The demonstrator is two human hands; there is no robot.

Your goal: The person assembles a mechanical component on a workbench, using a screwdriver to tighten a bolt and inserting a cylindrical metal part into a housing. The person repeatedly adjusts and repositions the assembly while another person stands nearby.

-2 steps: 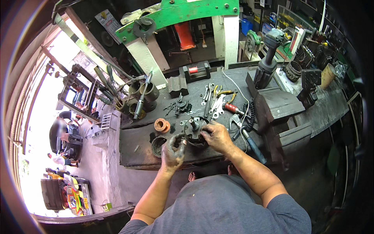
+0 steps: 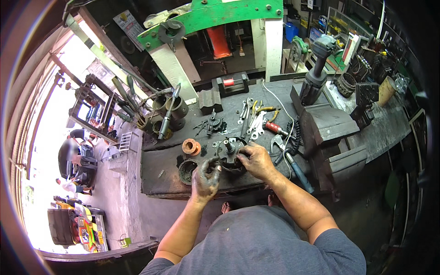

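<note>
A round, dark, greasy metal housing (image 2: 229,167) with an upright shaft stands near the front edge of the workbench, between my hands. My right hand (image 2: 256,161) is closed at its right side, thumb and fingers bent against the rim. At the housing's left, my left hand (image 2: 206,179) is curled with the fingertips drawn toward the thumb; its fingers are blackened with grease. Whatever it may pinch is too small to make out. Beside my left hand lies a dark hollow ring-shaped part (image 2: 187,171). Behind that sits a copper-coloured spool-like part (image 2: 191,147).
Wrenches (image 2: 257,126), yellow-handled pliers (image 2: 266,109), a red air tool (image 2: 273,127) and a blue-handled hammer (image 2: 299,172) lie behind and right. A large bench vise (image 2: 332,123) stands at right. Tool-filled cans (image 2: 178,109) stand at left. A green-and-white press frame (image 2: 211,18) rises behind.
</note>
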